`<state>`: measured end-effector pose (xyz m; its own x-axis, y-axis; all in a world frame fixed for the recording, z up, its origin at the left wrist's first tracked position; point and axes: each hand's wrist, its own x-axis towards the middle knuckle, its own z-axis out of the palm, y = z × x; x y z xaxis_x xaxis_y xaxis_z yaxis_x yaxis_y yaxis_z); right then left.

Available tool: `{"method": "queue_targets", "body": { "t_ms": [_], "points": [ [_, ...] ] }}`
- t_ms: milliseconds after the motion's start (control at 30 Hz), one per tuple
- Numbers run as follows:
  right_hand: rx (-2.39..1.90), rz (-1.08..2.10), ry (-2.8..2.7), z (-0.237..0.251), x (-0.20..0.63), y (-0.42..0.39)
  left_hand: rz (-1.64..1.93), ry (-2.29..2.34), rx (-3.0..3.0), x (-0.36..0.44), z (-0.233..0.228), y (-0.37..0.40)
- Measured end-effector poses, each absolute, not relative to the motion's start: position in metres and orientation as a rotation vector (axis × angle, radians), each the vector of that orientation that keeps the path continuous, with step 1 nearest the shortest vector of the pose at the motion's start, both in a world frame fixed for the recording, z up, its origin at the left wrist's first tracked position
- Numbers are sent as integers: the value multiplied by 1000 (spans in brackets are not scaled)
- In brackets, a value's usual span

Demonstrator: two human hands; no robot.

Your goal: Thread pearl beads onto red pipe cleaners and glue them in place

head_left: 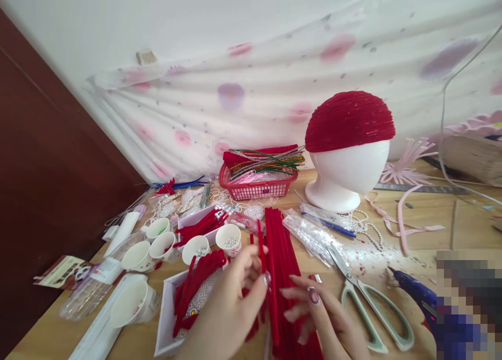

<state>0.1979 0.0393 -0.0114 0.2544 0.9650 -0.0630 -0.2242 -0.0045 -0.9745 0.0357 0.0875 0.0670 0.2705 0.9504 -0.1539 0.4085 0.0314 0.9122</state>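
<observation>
My left hand (231, 302) is closed in a pinch, with a red pipe cleaner (262, 260) upright between thumb and fingers. Beneath and beside it lies a long bundle of red pipe cleaners (280, 250) on the wooden table. Fingers apart and loosely curved, my right hand (323, 315) hovers over or rests on the bundle's near part; I cannot tell whether it touches. Left of my left hand, a white box (164, 313) holds curled red pipe cleaners and silvery beaded pieces. Scissors (363, 292) with pale green handles lie right of my right hand.
A white foam head (345, 171) wears a red pipe-cleaner cap (351, 122). Behind the bundle stands a red basket (259, 191) of coloured stems. Several paper cups (136, 256) crowd the left. A blue glue gun (415, 292) lies right, beside a pixelated patch. Bead bags (314, 237) lie mid-table.
</observation>
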Motion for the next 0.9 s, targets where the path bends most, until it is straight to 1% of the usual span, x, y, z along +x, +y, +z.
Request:
{"method": "queue_targets", "body": {
  "t_ms": [133, 267, 400, 600, 700, 833, 900],
  "points": [
    [-1133, 1135, -919, -5, 186, 43, 584, 1108, 1565, 47, 50, 64],
    [-1171, 1137, -857, -1, 171, 40, 519, 1077, 1611, 37, 39, 55],
    [-1178, 1131, -910, -5, 170, 36, 470, 1256, 1667, -9, 40, 47],
    [-1336, 1136, -910, -14, 167, 40, 600, 1680, 1655, -84, 49, 46],
    [-1288, 1217, -780, -11, 159, 46, 640, 1773, 1679, -98, 59, 54],
    [-1266, 1196, -758, -2, 153, 53, 683, 1868, 1767, -104, 76, 78],
    [-1280, 1200, -746, 1, 153, 54, 588, 1949, 1860, -104, 80, 100]
  ]
}}
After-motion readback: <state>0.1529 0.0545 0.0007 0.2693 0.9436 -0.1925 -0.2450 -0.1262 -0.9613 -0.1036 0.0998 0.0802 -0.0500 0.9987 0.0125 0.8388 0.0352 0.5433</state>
